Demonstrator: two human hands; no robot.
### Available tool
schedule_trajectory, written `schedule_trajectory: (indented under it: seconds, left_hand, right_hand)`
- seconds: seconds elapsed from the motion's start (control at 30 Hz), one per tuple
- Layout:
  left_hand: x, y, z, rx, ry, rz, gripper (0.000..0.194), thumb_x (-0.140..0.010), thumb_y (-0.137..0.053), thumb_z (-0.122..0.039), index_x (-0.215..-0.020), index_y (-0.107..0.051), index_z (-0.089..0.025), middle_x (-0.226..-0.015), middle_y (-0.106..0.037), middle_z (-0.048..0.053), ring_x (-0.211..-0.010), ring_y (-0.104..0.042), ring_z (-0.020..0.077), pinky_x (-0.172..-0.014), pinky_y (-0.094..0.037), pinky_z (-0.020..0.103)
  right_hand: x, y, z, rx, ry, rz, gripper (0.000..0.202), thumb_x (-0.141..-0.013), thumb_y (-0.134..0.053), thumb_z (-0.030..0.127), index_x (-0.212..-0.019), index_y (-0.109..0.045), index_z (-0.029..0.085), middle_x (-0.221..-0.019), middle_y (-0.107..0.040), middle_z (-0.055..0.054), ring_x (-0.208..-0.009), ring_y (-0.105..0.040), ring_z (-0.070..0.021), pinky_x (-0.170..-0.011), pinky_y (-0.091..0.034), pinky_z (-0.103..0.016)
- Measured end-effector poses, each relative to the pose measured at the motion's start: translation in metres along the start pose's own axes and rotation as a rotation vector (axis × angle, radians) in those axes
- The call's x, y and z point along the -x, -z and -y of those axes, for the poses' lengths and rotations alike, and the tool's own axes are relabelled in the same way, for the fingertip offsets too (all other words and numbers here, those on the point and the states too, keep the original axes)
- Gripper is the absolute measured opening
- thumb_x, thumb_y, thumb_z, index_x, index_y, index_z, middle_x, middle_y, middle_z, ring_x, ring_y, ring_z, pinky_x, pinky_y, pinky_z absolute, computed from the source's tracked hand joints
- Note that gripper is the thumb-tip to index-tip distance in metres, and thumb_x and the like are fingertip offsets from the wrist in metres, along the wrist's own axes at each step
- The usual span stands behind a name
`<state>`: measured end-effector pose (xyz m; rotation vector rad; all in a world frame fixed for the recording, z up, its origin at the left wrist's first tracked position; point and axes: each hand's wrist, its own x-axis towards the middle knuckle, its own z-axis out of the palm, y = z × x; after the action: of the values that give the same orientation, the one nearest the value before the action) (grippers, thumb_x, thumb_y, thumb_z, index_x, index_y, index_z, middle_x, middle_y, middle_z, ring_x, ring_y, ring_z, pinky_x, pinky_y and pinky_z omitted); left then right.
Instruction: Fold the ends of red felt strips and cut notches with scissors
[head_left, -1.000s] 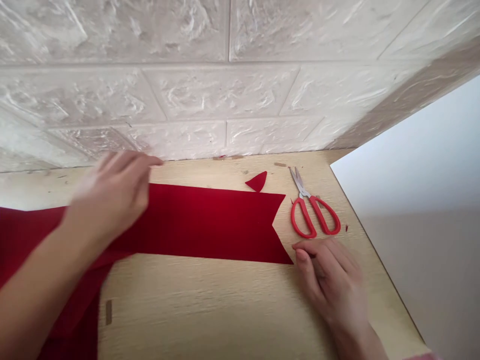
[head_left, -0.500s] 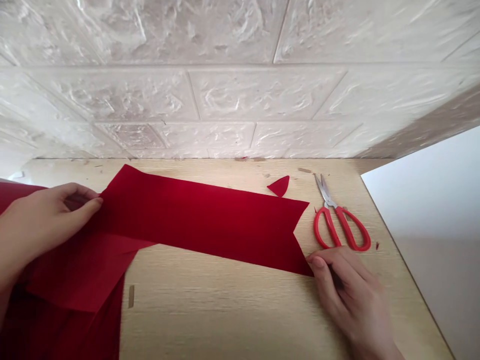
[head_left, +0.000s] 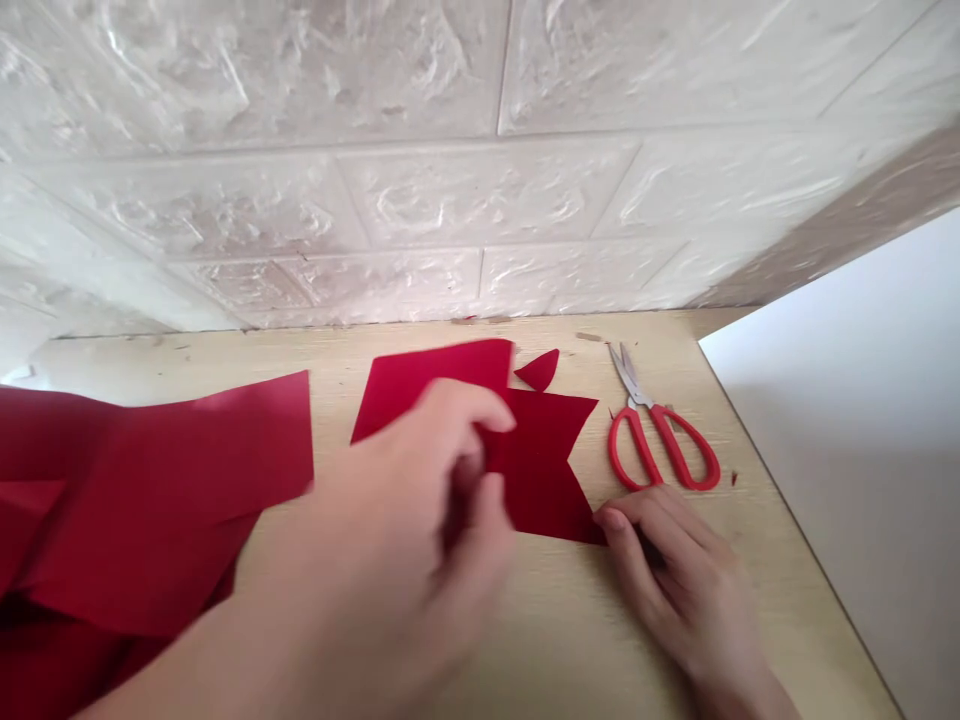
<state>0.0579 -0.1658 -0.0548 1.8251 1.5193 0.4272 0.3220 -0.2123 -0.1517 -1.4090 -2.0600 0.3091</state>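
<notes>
A dark red strip [head_left: 544, 450], of fabric or paper, lies on the wooden table with a V-shaped notch at its right end. Its left part is doubled back over the rest, making a raised flap [head_left: 442, 375]. My left hand [head_left: 420, 510], smeared by motion, reaches across the strip with its fingers closed at the flap's edge; the grip itself is partly hidden. My right hand [head_left: 690, 590] pinches the lower right corner of the strip. Red-handled scissors [head_left: 637, 400] lie just beyond the right hand, blades slightly apart. A small red offcut [head_left: 538, 371] rests behind the strip.
More red material [head_left: 180, 470] lies in overlapping pieces at the left. A white panel [head_left: 847, 430] borders the table on the right. Behind the table [head_left: 555, 620] rises a white brick-patterned wall [head_left: 420, 200]. Tiny scraps dot the tabletop.
My left hand has swung right from the strip's far left end, folding that end over the strip. My right hand keeps its pinch on the corner. The view has shifted slightly.
</notes>
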Motion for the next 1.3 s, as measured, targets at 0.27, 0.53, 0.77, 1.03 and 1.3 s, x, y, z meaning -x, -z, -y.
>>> schedule_trajectory:
  seconds: [0.27,0.53,0.77,1.03,1.3]
  left_hand:
    - [-0.049,-0.098,-0.041,-0.369,-0.149,0.402,0.035,-0.099,-0.032,-0.016,-0.13,-0.047,-0.019,-0.117,-0.066,0.008,-0.078,-0.071,0.0269,-0.064,-0.056,0.042]
    - [-0.036,-0.099,-0.02,-0.146,-0.289,0.219,0.035,-0.101,-0.034,-0.027,-0.131,-0.051,-0.019,-0.128,-0.066,0.012,-0.091,-0.072,0.0239,-0.07,-0.058,0.036]
    - [-0.028,0.02,0.033,-0.661,0.288,-0.264,0.05,-0.097,-0.035,-0.062,-0.117,-0.062,-0.025,-0.093,-0.072,0.006,-0.075,-0.068,0.0265,-0.064,-0.047,0.04]
    - [-0.026,0.013,0.072,-0.061,0.441,-0.007,0.046,-0.086,-0.063,-0.06,-0.109,-0.074,-0.023,-0.105,-0.078,0.007,-0.092,-0.072,0.0272,-0.081,-0.055,0.038]
    - [-0.014,-0.007,0.056,0.49,0.386,-0.057,0.019,-0.094,-0.061,-0.04,-0.089,-0.054,-0.023,-0.08,-0.066,-0.001,-0.075,-0.065,0.0168,-0.063,-0.05,0.027]
  right_hand:
    - [0.007,0.002,0.0,0.002,-0.068,-0.041,0.022,-0.101,-0.055,0.013,-0.081,-0.058,0.02,-0.071,-0.058,0.001,-0.065,-0.053,-0.0123,-0.063,-0.043,-0.025]
    - [0.006,0.002,-0.003,0.014,-0.103,0.0,0.016,-0.101,-0.059,0.023,-0.116,-0.062,0.019,-0.087,-0.071,-0.002,-0.075,-0.065,-0.0162,-0.068,-0.053,-0.029]
    - [0.0,0.0,-0.001,0.112,0.003,0.048,0.019,-0.101,-0.059,0.022,-0.113,-0.074,0.02,-0.092,-0.073,-0.005,-0.081,-0.067,-0.0184,-0.076,-0.054,-0.034]
    - [-0.001,-0.005,-0.008,0.125,0.064,0.042,0.024,-0.104,-0.056,0.031,-0.115,-0.073,0.018,-0.093,-0.071,-0.006,-0.083,-0.067,-0.0198,-0.076,-0.051,-0.035]
    - [0.001,-0.004,-0.009,0.066,0.067,-0.003,0.022,-0.103,-0.057,0.029,-0.121,-0.068,0.02,-0.094,-0.071,-0.006,-0.079,-0.067,-0.0184,-0.07,-0.051,-0.032]
